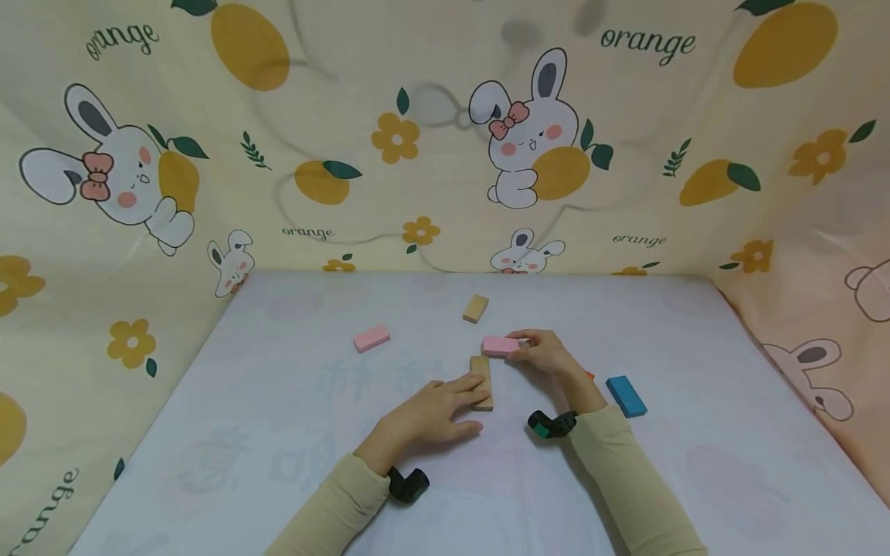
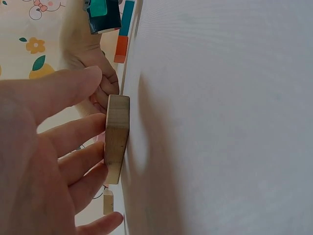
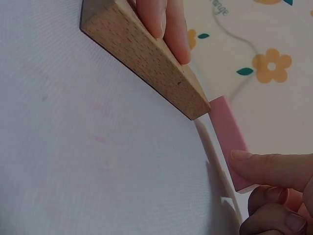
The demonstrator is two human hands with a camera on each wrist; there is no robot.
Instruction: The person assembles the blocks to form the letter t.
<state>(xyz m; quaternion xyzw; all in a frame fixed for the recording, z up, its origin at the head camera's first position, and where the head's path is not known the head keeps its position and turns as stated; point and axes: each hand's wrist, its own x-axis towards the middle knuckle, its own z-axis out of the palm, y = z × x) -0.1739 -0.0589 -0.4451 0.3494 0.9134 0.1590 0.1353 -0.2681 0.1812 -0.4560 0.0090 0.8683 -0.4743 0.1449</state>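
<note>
Wood block point(image 1: 480, 366) lay against the left hand point(image 1: 431, 413), whose fingers point(image 1: 464, 383) spread loosely, while the right hand point(image 1: 545, 354) pinched a pink block point(image 1: 497, 347) just beyond.

Right of centre in the head view, your right wrist point(image 1: 588, 392) hides all but a sliver of the orange block point(image 1: 590, 376); at centre, your left hand point(image 1: 433, 411) covers part of the long wooden block point(image 1: 480, 364). In the right wrist view, the top edge crops that block and the right edge crops your right hand point(image 3: 287, 192).
</note>
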